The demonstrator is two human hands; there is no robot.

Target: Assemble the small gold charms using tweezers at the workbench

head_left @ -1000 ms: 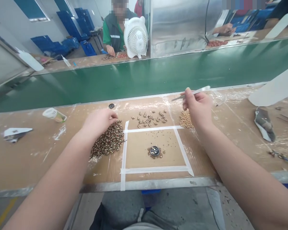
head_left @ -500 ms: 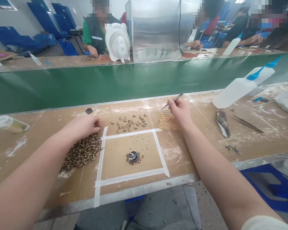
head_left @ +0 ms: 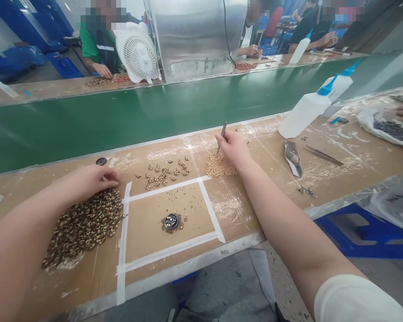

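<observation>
My left hand [head_left: 94, 176]: loosely curled, empty, just beside the speckled pile [head_left: 83, 228] on my bench [head_left: 242, 214];
My right hand [head_left: 230, 150]: pinching tweezers [head_left: 223, 134], tips just above the tan beads [head_left: 221, 165];

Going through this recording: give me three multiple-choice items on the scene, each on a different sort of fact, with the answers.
1. Where is the round black piece? A) inside the white-taped square B) on the green belt C) in a plastic bag
2. What colour is the nearer squeeze bottle's nozzle? A) red B) blue C) black
3. What does the right hand hold? A) a brush B) nothing C) tweezers

1 A: tape surrounds it on the bench.
2 B: the tip shows blue against the white bottle.
3 C: the fingers pinch the slim metal tool.
</observation>
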